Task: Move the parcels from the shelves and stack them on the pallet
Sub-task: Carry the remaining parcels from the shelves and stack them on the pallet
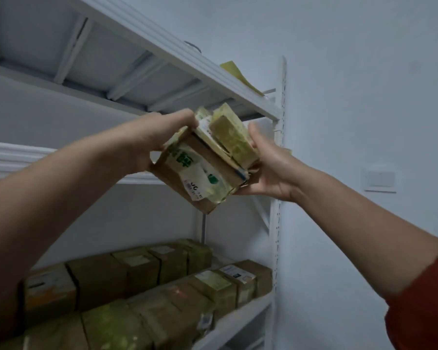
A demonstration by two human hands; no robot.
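Observation:
Both my hands hold a tilted stack of small parcels in front of the middle shelf (13,157). The biggest is a brown cardboard parcel (200,173) with a white and green label. A flat parcel and a small yellowish parcel (232,136) lean against its far side. My left hand (159,137) grips the brown parcel's left side, fingers over its top edge. On the right, my right hand (266,165) cups the stack from below, thumb up beside the small parcel. The pallet is out of view.
The lower shelf holds two rows of several brown parcels (147,281). The top shelf (177,54) carries a yellow envelope (234,72) at its right end. A white upright post (280,137) and a plain wall with a light switch (380,179) stand to the right.

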